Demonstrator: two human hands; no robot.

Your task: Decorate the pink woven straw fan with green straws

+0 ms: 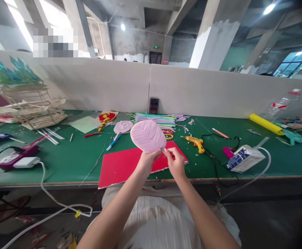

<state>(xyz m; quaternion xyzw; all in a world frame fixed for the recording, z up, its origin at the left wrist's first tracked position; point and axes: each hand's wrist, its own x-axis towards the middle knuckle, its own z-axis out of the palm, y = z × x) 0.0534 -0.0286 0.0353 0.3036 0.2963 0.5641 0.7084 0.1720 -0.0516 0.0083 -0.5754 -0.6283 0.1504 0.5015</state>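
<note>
1. The left hand (147, 162) is pinching the lower rim of the pink oval (148, 136), with thumb and fingers pressed together on it.
2. The right hand (176, 163) is pinching at the same narrow end. Its fingertips are closing on what may be a thin strand, though it is too small to tell.
3. The oval is being held in the air above the red sheet (122, 166), which is lying on the green counter (68, 162) at its near edge.
4. From the left hand the oval is lying at 12 o'clock, and from the right hand at about 10 o'clock. Its long axis is running from 4 to 10 o'clock, and both hands are meeting at the 4 o'clock tip, neither one nearer.
5. Containers: a carton (243, 159) is sitting at 3 o'clock from the hands with its contents hidden. A clear bottle (280, 105) is leaning at 2 o'clock, looking nearly empty.
6. A yellow glue gun (196, 142) is lying at 2 o'clock — just beside the sheet's far corner.
</note>
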